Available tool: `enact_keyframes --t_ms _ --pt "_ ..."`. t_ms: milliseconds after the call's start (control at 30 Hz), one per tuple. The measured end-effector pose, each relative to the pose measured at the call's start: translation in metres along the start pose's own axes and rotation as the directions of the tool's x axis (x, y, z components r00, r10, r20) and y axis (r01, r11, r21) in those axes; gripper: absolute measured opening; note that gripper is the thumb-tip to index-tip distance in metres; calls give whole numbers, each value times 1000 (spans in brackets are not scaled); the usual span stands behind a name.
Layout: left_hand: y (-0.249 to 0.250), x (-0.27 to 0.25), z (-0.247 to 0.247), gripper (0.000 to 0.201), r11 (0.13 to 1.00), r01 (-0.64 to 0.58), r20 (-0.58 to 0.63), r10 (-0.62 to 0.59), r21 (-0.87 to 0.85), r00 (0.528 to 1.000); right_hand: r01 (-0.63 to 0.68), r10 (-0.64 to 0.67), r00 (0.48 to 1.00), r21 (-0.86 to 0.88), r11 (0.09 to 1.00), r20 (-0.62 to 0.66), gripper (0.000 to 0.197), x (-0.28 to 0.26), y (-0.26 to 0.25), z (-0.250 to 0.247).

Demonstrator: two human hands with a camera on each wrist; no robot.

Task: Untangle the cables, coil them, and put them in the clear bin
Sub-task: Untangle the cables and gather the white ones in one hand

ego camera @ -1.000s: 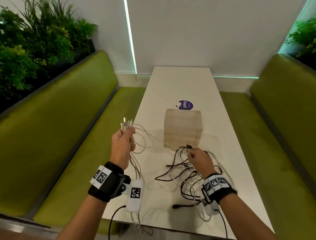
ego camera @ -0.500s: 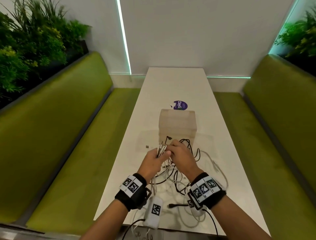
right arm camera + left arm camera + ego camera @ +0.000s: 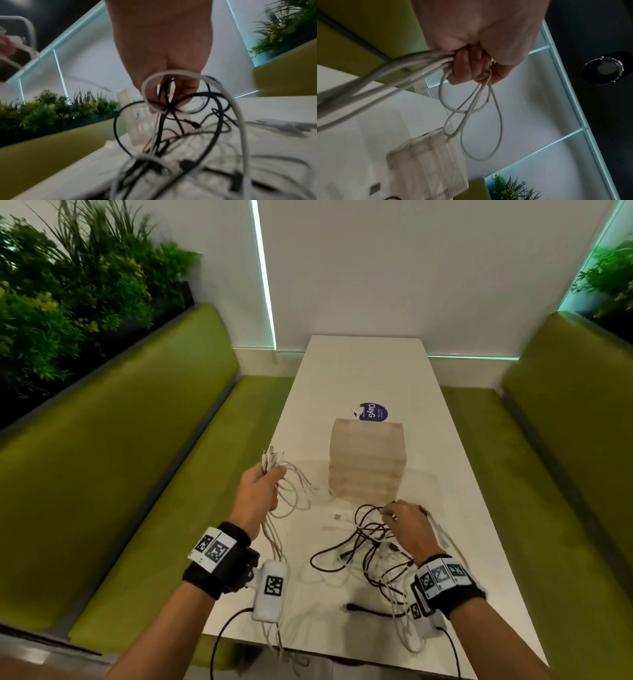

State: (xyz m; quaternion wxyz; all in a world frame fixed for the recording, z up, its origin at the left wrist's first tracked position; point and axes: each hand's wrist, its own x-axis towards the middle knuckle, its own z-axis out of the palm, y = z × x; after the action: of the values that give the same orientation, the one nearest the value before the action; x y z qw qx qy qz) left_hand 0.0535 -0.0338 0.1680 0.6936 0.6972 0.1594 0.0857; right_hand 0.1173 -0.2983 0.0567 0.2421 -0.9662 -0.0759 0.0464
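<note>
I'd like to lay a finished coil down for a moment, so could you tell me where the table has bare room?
The table is bare from the purple sticker back to the far wall, and along the strip right of the bin. A smaller bare patch lies left of the bin, under the left hand and its white cables. The near end is crowded: the tangle spreads under the right hand.

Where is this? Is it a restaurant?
Maybe: it looks like a booth in a cafe or office lounge. Two green padded benches face across a long white table, with leafy plants behind them.
</note>
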Motion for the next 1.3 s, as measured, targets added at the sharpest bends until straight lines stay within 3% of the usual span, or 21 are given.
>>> enact_keyframes --t_ms 133,233,300,400,500,567,633,733,833,1000,1167,1300 --pt "-7 -7 -3 34 998 27 132 -35 61 991 -20 23 990 -24 1000 136 33 -2 -17 -26" --pt "-13 -15 -2 37 993 32 192 -53 113 980 10 50 943 -179 984 328 36 -11 -37 -55" --pt "-16 -20 -1 39 990 26 219 -56 140 974 28 41 943 -202 979 330 37 -20 -51 -72" --pt "-18 -29 1 40 986 15 288 -64 168 956 85 -87 977 14 996 196 45 -40 -73 -86" --pt "-17 -38 5 33 980 4 408 -86 198 909 145 -256 931 378 914 262 59 -62 -99 -87" --pt "-17 -46 8 21 976 -28 495 -86 218 864 141 -342 884 517 844 319 47 -74 -110 -77" --pt "-16 -53 7 14 968 -82 544 -62 237 837 103 -346 890 608 787 297 17 -82 -113 -66" --pt "-14 -53 -3 25 985 -73 471 -8 153 882 -6 -315 891 702 712 327 11 -95 -112 -61" --pt "-11 -47 -17 32 1000 1 328 8 -27 945 -71 -387 821 748 660 420 10 -110 -113 -62" --pt "-6 -45 -26 15 993 -47 216 70 -109 974 -172 -456 717 767 618 528 2 -131 -112 -47" --pt "-5 -47 -25 19 991 -51 208 75 -123 975 -70 -396 742 650 757 541 12 -139 -102 -15" --pt "-8 -50 -21 21 993 -36 248 62 -108 967 10 -292 768 446 895 569 12 -139 -86 19"
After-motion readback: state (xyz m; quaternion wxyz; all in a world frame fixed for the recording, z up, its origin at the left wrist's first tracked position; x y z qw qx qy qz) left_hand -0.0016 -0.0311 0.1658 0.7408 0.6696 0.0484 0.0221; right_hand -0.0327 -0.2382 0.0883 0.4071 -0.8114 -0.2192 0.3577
